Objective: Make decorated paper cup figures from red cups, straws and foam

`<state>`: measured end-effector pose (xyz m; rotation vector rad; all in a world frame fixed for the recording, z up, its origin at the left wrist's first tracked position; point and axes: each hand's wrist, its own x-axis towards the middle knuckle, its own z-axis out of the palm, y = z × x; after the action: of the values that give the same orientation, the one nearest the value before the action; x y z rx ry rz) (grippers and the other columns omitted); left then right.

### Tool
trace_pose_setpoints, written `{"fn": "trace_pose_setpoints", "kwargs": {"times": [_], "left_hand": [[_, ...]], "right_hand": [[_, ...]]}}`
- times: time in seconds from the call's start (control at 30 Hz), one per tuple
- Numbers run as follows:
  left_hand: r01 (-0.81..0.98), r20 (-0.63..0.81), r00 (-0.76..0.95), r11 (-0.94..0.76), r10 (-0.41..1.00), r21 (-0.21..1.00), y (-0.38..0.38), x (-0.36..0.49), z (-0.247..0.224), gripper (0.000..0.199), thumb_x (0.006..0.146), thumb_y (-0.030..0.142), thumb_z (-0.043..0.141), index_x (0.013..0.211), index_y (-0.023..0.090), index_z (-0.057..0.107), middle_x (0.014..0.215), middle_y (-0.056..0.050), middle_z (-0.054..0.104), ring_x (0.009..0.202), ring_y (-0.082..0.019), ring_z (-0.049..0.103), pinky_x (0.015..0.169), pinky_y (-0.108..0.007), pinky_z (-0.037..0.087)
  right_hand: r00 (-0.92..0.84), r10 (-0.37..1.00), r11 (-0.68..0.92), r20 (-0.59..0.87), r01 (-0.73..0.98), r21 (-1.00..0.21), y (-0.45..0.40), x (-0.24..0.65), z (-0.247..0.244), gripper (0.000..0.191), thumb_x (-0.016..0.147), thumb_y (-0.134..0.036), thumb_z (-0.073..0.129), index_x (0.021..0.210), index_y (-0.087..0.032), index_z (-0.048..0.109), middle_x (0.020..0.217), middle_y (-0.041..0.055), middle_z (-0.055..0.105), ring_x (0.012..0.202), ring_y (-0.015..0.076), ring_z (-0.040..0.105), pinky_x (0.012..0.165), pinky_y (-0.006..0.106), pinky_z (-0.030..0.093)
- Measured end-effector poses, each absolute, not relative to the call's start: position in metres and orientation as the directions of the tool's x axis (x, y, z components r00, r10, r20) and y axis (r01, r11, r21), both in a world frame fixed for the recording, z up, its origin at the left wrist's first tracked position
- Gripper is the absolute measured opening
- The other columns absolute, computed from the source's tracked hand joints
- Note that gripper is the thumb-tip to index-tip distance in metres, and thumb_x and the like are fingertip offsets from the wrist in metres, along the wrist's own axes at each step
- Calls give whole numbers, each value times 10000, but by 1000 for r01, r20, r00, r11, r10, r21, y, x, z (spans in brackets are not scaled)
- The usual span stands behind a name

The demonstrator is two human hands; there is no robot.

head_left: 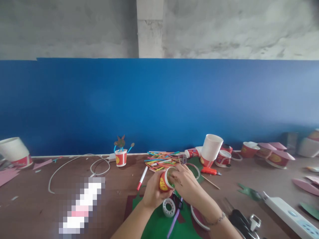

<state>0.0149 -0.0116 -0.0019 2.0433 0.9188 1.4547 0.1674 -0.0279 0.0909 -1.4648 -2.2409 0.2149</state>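
A red and white paper cup with a yellow mark (164, 182) is tilted in my left hand (154, 190), whose fingers wrap round its side. My right hand (185, 181) is at the cup's open rim, its fingers bent inward over the mouth; something green shows there, too small to make out. Below the hands, a white tape roll (168, 207) rests on green paper (157, 224), beside a purple strip (175, 220).
Coloured sticks (161, 160) lie behind the hands, with a red-capped marker (142, 178) to their left. A decorated cup (121, 158) stands back left. An orange cutter (209, 171), white cups (211, 149), black scissors (240, 220) and a power strip (291, 214) are on the right.
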Motion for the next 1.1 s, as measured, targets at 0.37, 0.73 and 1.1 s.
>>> {"fn": "trace_pose_setpoints", "kwargs": {"times": [0.37, 0.73, 1.1], "left_hand": [[462, 671, 346, -741, 656, 487, -11, 12, -4, 650, 721, 318, 673, 1268, 249, 328, 1142, -90, 557, 1020, -247, 579, 848, -380, 508], [503, 627, 340, -699, 701, 508, -9, 16, -7, 671, 705, 340, 672, 1278, 253, 335, 1156, -86, 548, 1008, -257, 599, 811, -359, 524], [487, 606, 262, -645, 752, 590, -12, 17, -4, 594, 671, 240, 669, 1202, 266, 404, 1089, -52, 584, 943, -236, 614, 763, -319, 514]], "right_hand": [[-275, 948, 306, 159, 924, -228, -33, 166, 100, 246, 830, -93, 408, 784, -165, 639, 909, 82, 589, 906, 214, 491, 753, 302, 325], [-275, 916, 352, 290, 901, -255, -29, 167, 97, 272, 830, -96, 398, 679, -171, 612, 803, 61, 586, 803, 184, 487, 711, 285, 318], [-292, 892, 390, 344, 883, -262, -28, 163, 96, 189, 761, -100, 499, 652, -184, 628, 802, 54, 610, 831, 193, 508, 717, 296, 307]]}}
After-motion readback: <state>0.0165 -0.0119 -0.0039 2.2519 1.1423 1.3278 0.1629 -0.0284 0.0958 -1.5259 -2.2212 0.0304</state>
